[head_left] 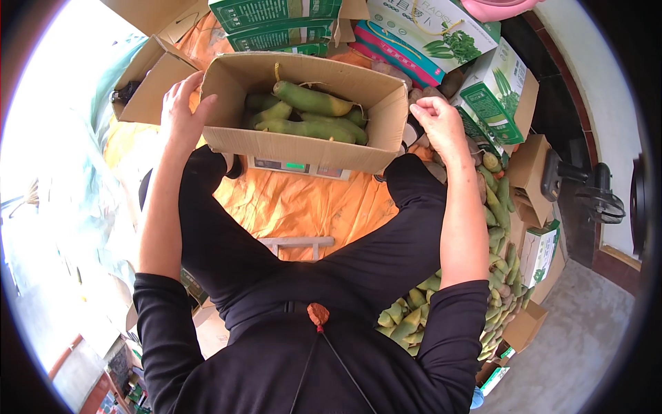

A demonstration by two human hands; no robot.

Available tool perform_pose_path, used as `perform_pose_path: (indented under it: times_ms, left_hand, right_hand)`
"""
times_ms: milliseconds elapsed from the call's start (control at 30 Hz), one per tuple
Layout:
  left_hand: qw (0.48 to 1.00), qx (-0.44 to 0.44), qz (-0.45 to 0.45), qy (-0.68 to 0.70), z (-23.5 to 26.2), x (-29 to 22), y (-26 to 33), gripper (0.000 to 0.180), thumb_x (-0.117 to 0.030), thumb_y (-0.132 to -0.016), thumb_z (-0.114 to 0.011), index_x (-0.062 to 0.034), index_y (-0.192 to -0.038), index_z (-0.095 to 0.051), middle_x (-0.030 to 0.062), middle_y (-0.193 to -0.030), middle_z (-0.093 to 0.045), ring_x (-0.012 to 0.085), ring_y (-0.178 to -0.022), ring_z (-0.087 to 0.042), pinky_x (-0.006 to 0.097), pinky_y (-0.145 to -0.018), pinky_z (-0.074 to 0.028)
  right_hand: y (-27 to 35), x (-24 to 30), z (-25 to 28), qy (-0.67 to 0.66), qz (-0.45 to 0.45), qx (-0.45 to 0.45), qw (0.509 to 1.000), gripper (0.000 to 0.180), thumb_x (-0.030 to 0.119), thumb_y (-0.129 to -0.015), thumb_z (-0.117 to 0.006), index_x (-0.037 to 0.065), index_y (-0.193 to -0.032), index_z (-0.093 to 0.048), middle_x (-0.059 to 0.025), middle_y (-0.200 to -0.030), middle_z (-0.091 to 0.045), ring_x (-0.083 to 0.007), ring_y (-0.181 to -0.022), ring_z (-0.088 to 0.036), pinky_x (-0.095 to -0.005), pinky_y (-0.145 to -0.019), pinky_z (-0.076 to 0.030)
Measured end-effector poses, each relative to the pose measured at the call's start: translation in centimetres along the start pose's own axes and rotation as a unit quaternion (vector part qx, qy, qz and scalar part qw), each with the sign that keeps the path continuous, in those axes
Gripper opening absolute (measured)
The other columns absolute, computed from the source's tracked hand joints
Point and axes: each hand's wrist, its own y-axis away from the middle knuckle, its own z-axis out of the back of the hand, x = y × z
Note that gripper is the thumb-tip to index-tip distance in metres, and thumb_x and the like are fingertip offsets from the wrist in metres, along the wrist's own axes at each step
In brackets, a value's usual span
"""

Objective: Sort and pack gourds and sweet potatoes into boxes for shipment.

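Observation:
An open cardboard box (296, 145) holds several green radishes (314, 99), long and thick, lying across one another. It sits on a scale (331, 171) with a lit green display, between my knees. My left hand (181, 114) is at the box's left end, fingers up along its edge and thumb held apart, with nothing visible in it. Just beyond the right end is my right hand (441, 127), apart from the wall. Its fingers are curled and the thumb and forefinger come together; whether something small is between them cannot be made out.
A large heap of green radishes (414, 314) lies along my right side. Green and white cartons (489, 90) stand at the far right, and stacked green cartons (276, 21) at the back. A small open box (155, 79) is left. Orange sheeting (276, 207) covers the floor; a fan (600, 200) stands right.

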Motion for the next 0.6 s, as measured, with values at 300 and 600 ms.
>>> perform_pose_path:
  times_ms: [300,600]
  left_hand:
    - [0.995,-0.050,0.083,-0.003,-0.8,2.0,-0.2,0.057,-0.026,-0.084,-0.071,-0.0095,-0.134,-0.048,0.0139,-0.114,-0.063,0.0298,-0.110,-0.058,0.041,-0.093,-0.046]
    - [0.956,0.184,0.156,-0.167,3.3,0.1,-2.4,0.063,-0.046,-0.080,-0.071,-0.0118,-0.129,-0.052,0.0164,-0.113,-0.063,0.0283,-0.112,-0.058,0.045,-0.098,-0.041]
  right_hand:
    - [-0.2,1.2,-0.2,0.214,-0.046,0.106,0.970,0.060,0.060,-0.082,-0.062,0.001,-0.081,-0.069,-0.0195,-0.078,-0.067,-0.0340,-0.078,-0.066,-0.0433,-0.073,-0.050]
    - [-1.1,2.0,-1.2,0.241,-0.059,0.170,0.954,0.066,0.066,-0.076,-0.064,0.001,-0.086,-0.073,-0.0229,-0.086,-0.069,-0.0353,-0.087,-0.067,-0.0443,-0.080,-0.050]
